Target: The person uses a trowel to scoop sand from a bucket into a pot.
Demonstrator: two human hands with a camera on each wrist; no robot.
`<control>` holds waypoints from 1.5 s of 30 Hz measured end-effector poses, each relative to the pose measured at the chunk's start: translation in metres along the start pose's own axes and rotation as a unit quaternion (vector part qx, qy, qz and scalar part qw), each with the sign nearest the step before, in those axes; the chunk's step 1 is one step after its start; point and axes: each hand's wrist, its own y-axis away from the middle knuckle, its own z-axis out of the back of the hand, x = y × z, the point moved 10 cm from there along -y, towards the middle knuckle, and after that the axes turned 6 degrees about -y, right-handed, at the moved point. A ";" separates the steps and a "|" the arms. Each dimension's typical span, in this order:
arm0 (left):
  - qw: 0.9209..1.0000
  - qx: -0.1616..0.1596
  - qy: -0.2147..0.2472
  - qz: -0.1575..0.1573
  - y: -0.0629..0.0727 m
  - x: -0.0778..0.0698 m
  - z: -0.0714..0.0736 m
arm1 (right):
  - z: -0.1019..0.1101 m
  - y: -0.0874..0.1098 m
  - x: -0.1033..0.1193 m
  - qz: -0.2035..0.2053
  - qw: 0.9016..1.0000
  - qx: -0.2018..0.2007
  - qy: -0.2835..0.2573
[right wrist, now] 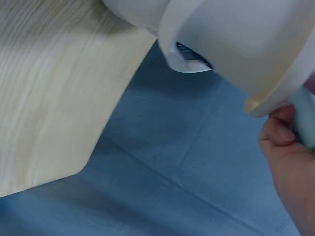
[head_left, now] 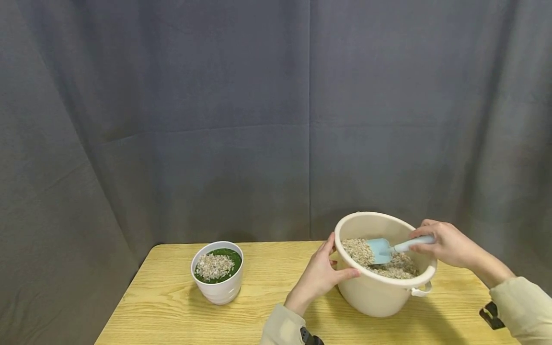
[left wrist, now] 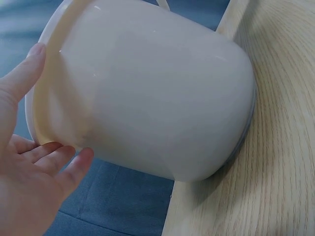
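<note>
A cream bucket (head_left: 373,293) stands on the right part of the table, partly filled with pale, coarse grains (head_left: 358,250). My left hand (head_left: 318,274) holds its rim from the left, thumb and fingers spread along the edge; the left wrist view shows the fingertips against the wall below the rim. With my right hand (head_left: 446,243) I grip the handle of a light blue hand shovel (head_left: 379,251), reaching over the bucket's right rim. The shovel's blade lies among the grains inside. In the right wrist view the bucket hides most of the shovel.
A white pot (head_left: 222,291) stands at the table's left, with a green surface inside and a patch of similar grains on top. The wooden table (head_left: 172,306) ends at a dark grey curtain (head_left: 233,182). A white handle (head_left: 421,290) sticks out from the bucket's near right side.
</note>
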 end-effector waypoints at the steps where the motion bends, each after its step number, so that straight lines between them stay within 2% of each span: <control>1: 1.000 0.000 0.000 -0.001 0.000 0.000 0.000 | 0.000 0.000 -0.001 -0.008 1.000 -0.002 -0.007; 6: 1.000 0.002 0.010 -0.009 0.001 -0.001 -0.001 | -0.003 -0.002 0.003 -0.006 1.000 -0.005 -0.015; 13: 0.999 -0.004 0.037 -0.012 0.002 -0.001 -0.001 | -0.009 -0.008 0.013 -0.001 0.999 0.023 0.028; 18: 0.999 -0.001 0.033 -0.015 0.002 -0.002 -0.002 | -0.011 -0.010 0.019 0.021 0.998 0.042 0.046; 20: 0.999 -0.003 0.030 -0.014 0.002 -0.001 -0.002 | -0.011 -0.010 0.020 0.026 0.998 0.039 0.043; 26: 0.999 -0.001 0.031 -0.010 0.003 -0.002 -0.002 | -0.011 -0.004 0.014 -0.001 0.999 0.023 0.026; 29: 1.000 -0.004 0.029 -0.005 0.004 -0.001 0.001 | -0.013 -0.004 0.015 -0.001 1.000 0.009 0.019; 37: 1.000 -0.008 0.016 0.000 0.004 0.001 0.001 | -0.015 -0.004 0.034 0.050 0.998 -0.029 0.032; 39: 1.000 -0.008 0.015 0.002 0.004 0.002 0.001 | -0.015 -0.003 0.039 0.052 0.997 -0.037 0.044; 42: 1.000 -0.008 0.014 0.007 0.004 0.003 0.001 | -0.017 -0.001 0.045 0.039 0.997 -0.040 0.057; 45: 1.000 -0.009 0.018 0.008 0.005 0.003 0.001 | -0.019 0.001 0.047 0.008 0.998 -0.040 0.056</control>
